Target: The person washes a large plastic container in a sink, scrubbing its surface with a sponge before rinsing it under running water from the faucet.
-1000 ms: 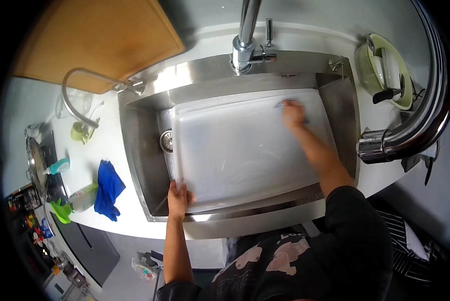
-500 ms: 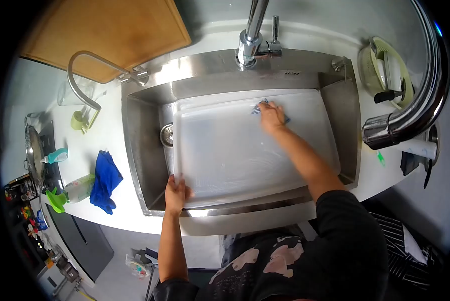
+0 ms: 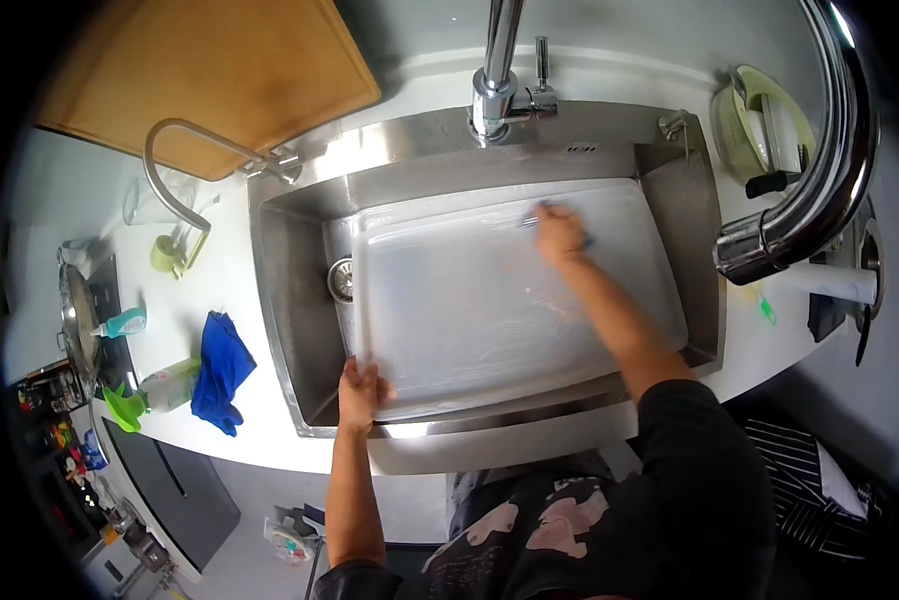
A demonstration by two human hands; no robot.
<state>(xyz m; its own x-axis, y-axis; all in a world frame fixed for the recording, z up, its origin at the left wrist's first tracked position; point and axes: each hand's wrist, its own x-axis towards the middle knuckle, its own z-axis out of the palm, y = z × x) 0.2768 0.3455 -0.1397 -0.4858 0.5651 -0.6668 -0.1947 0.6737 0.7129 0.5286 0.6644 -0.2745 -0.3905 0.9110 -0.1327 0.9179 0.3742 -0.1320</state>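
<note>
A large, shallow, translucent plastic lid or tray (image 3: 469,320) lies in the steel sink (image 3: 279,300), covering most of the basin. Soapy streaks show on its surface. My left hand (image 3: 359,395) grips its near left corner, thumb on top. Toward the far edge, my right hand (image 3: 561,235) is closed over a striped blue cloth (image 3: 529,219) pressed flat against the plastic. Most of the cloth is hidden under the fingers, and this hand is slightly blurred.
A chrome faucet (image 3: 493,100) stands behind the sink; a large curved spout (image 3: 759,250) overhangs the right. A blue cloth (image 3: 223,372) and spray bottle (image 3: 169,387) sit left. A wooden board (image 3: 219,70) leans behind; a green basket (image 3: 734,140) holds utensils.
My right hand has slid slightly to the right over the plastic with the cloth. My left hand keeps its hold on the corner. The whole view has shifted a little.
</note>
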